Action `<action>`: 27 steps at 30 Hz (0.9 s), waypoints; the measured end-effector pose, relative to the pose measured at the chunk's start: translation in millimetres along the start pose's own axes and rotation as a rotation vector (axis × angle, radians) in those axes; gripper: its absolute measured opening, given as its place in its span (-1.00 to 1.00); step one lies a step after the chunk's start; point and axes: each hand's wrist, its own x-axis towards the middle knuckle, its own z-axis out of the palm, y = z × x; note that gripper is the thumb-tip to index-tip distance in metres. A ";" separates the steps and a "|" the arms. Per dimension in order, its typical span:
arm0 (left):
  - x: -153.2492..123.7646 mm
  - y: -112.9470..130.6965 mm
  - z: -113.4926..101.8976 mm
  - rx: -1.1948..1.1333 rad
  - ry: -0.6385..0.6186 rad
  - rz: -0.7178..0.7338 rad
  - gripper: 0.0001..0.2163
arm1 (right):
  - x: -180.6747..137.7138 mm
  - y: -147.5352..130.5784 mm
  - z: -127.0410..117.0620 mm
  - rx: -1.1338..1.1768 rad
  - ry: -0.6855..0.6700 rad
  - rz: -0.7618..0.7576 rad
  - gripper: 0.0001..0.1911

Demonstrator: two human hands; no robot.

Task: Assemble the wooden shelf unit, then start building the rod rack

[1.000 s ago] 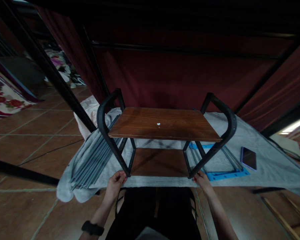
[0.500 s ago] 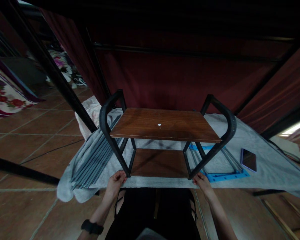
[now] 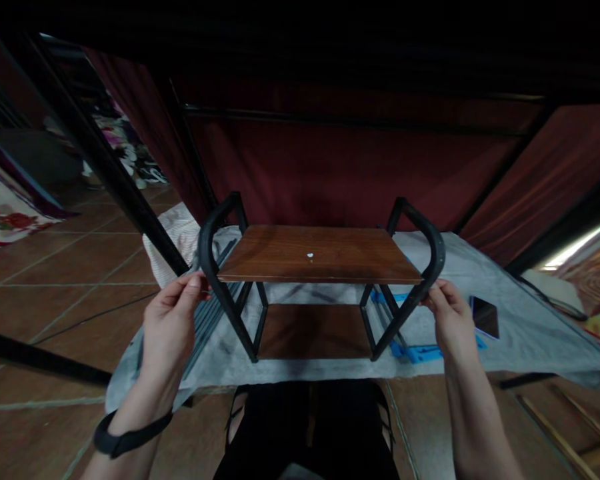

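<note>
A small two-tier shelf stands on a grey cloth (image 3: 520, 333). It has a brown wooden top board (image 3: 320, 255), a lower board (image 3: 314, 330) and black metal side frames. My left hand (image 3: 173, 317) pinches the left side frame (image 3: 211, 267) with thumb and fingers closed on the curved bar. On the other side, my right hand (image 3: 450, 320) grips the right side frame (image 3: 427, 273) near its bend. A black band sits on my left wrist.
Several grey rods (image 3: 205, 320) lie on the cloth to the shelf's left. A blue flat piece (image 3: 420, 350) and a phone (image 3: 484, 317) lie to the right. A dark red curtain hangs behind. Black metal poles (image 3: 100, 160) cross at left over the tiled floor.
Both hands have risen from the frame's bottom corners to the upper curved parts of the side frames. The view has shifted slightly; the shelf stays on the cloth.
</note>
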 end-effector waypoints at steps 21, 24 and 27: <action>-2.0 27.0 21.8 -0.177 0.004 0.019 -0.78 | -10.5 -52.3 9.6 0.050 -0.056 -0.175 -0.73; -3.1 27.3 20.4 -0.168 -0.016 0.014 -0.79 | -9.5 -50.5 8.5 0.039 -0.055 -0.182 -0.73; -4.0 27.8 19.7 -0.138 -0.011 0.033 -0.79 | -8.9 -49.6 7.6 0.035 -0.059 -0.177 -0.73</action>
